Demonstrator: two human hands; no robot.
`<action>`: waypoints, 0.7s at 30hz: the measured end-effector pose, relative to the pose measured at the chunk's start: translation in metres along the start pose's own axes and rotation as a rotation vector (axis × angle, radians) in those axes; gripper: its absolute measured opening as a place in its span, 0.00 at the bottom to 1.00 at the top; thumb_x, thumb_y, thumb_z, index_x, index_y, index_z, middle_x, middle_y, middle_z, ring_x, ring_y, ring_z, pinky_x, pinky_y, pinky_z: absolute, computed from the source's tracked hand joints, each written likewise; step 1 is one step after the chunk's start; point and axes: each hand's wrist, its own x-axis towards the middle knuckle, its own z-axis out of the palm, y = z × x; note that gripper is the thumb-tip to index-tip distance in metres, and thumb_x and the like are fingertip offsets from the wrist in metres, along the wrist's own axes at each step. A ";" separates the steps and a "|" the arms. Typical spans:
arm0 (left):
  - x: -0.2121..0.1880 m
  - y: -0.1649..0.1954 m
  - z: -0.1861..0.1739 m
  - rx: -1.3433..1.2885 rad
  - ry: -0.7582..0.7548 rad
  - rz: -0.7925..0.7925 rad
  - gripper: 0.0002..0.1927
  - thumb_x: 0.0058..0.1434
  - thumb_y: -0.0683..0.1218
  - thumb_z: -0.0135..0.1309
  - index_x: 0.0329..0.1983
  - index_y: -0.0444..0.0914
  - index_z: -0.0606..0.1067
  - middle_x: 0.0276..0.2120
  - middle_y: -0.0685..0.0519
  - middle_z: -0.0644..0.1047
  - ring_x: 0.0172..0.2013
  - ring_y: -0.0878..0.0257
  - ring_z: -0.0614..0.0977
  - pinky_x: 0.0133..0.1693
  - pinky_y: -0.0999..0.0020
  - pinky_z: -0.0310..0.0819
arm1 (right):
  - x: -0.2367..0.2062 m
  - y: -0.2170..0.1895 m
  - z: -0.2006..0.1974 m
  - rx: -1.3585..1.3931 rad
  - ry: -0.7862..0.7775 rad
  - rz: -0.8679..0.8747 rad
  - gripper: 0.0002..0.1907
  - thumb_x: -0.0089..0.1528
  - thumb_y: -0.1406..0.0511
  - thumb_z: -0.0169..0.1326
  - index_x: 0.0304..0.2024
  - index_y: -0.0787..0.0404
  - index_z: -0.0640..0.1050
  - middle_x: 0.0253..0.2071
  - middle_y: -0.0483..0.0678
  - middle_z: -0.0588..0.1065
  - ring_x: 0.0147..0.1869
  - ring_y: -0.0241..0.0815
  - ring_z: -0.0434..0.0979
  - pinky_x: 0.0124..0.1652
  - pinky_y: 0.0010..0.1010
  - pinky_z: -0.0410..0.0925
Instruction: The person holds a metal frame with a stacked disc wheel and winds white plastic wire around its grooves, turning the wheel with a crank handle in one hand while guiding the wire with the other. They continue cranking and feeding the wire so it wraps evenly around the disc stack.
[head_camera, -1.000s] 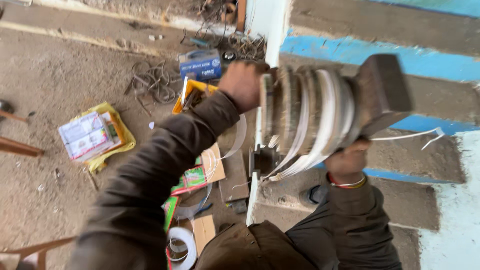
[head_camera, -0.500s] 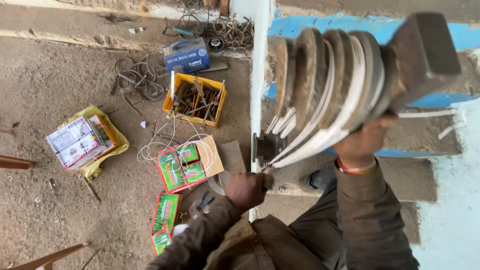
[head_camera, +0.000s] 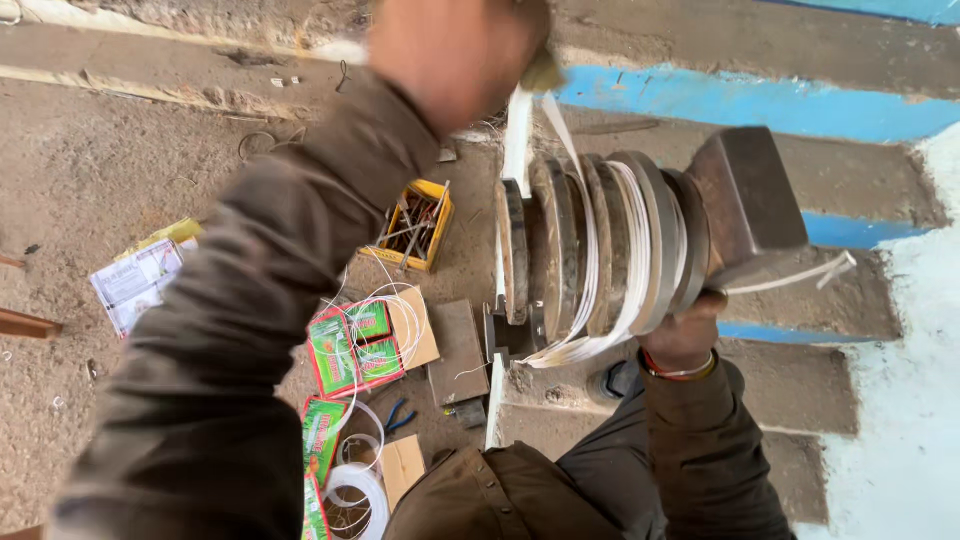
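Observation:
A stack of grooved metal discs (head_camera: 600, 245) with a square block at one end is wound with white flat tape (head_camera: 640, 240). My right hand (head_camera: 690, 335) grips the stack from below, near the block. My left hand (head_camera: 455, 50), blurred and raised at the top of the view, is closed on the white tape, which runs from it down to the discs. A loose tape end (head_camera: 810, 275) sticks out to the right of the block.
On the dirt floor lie a yellow box of metal bits (head_camera: 415, 225), green and red cartons (head_camera: 355, 345), coils of white tape (head_camera: 355, 480), blue pliers (head_camera: 397, 417) and a packet of papers (head_camera: 135, 285). Concrete steps with blue stripes (head_camera: 760, 105) rise at right.
My left hand has swung from low beside the discs up to the top of the view, pulling the white tape up with it. My right hand stays under the stack.

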 end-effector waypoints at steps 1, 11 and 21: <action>-0.024 0.006 0.030 0.103 -0.149 0.064 0.14 0.67 0.56 0.52 0.31 0.45 0.78 0.23 0.53 0.77 0.18 0.63 0.75 0.18 0.63 0.70 | -0.004 0.000 -0.003 -0.089 0.052 -0.044 0.42 0.60 0.56 0.65 0.74 0.62 0.67 0.69 0.49 0.73 0.71 0.45 0.73 0.73 0.42 0.64; -0.256 0.174 0.185 -0.627 -0.870 -0.461 0.10 0.58 0.51 0.53 0.38 0.45 0.81 0.29 0.48 0.81 0.26 0.50 0.81 0.28 0.51 0.77 | 0.008 -0.013 -0.013 -0.038 -0.089 -0.109 0.35 0.68 0.49 0.58 0.72 0.55 0.66 0.71 0.51 0.70 0.74 0.48 0.71 0.73 0.49 0.64; -0.202 0.146 -0.030 -0.341 -0.067 -0.013 0.17 0.55 0.57 0.63 0.27 0.44 0.69 0.29 0.57 0.74 0.25 0.61 0.74 0.27 0.62 0.67 | 0.038 -0.007 -0.003 -1.920 -0.009 -0.768 0.43 0.77 0.62 0.54 0.80 0.54 0.39 0.78 0.53 0.56 0.77 0.55 0.63 0.74 0.42 0.58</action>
